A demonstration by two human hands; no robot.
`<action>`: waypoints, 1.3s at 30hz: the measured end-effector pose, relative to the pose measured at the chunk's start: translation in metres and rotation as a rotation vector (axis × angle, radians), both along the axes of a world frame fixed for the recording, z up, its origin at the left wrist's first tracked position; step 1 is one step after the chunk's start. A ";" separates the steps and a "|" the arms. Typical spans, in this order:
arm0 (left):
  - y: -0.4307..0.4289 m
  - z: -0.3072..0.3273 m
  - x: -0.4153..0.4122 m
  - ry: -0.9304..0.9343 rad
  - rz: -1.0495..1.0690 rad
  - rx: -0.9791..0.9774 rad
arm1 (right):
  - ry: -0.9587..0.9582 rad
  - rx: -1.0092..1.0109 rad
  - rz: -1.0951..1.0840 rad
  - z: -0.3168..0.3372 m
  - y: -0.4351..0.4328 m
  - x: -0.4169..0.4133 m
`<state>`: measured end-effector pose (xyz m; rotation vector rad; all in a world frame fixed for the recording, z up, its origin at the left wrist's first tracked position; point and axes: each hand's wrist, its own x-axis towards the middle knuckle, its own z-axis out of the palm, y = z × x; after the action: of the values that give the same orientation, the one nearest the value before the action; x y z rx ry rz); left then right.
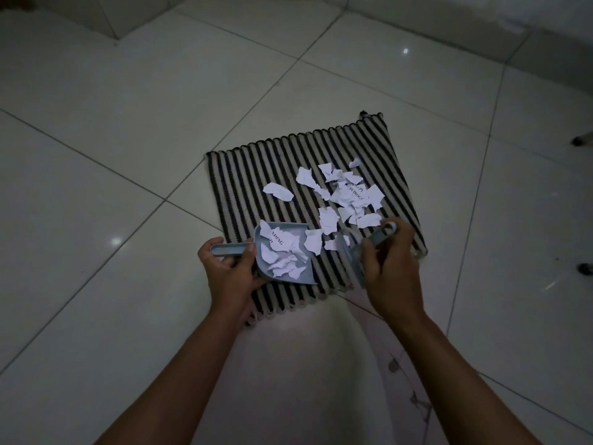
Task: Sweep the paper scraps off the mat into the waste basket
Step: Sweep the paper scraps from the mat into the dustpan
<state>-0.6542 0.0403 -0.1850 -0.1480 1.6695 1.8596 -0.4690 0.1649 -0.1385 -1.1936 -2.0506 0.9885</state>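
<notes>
A black-and-white striped mat (256, 175) lies on the tiled floor. Several white paper scraps (346, 194) are scattered over its right half. My left hand (229, 271) grips the handle of a small light-blue dustpan (301, 279), which rests on the mat's near left part and holds several scraps. My right hand (390, 264) grips a small blue-grey brush (348, 255), blurred by motion, just right of the dustpan's mouth. A few scraps lie between brush and pan. No waste basket is in view.
White floor tiles (128, 139) surround the mat. Two dark furniture feet (582, 268) stand at the right edge. A wall base runs along the top right. My pale trouser leg (321, 364) fills the bottom middle.
</notes>
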 end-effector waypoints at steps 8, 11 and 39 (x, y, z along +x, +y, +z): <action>0.006 0.000 -0.007 -0.031 -0.014 -0.004 | -0.102 -0.003 0.118 -0.003 -0.006 -0.037; 0.004 -0.002 -0.008 -0.034 -0.011 -0.009 | -0.060 -0.032 0.179 -0.001 -0.015 -0.044; 0.002 -0.006 0.002 -0.068 -0.001 -0.001 | -0.005 -0.030 0.011 -0.018 -0.041 -0.035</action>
<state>-0.6527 0.0423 -0.1912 -0.2092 1.6241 1.8325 -0.5044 0.1236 -0.1561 -1.2025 -2.0548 1.0255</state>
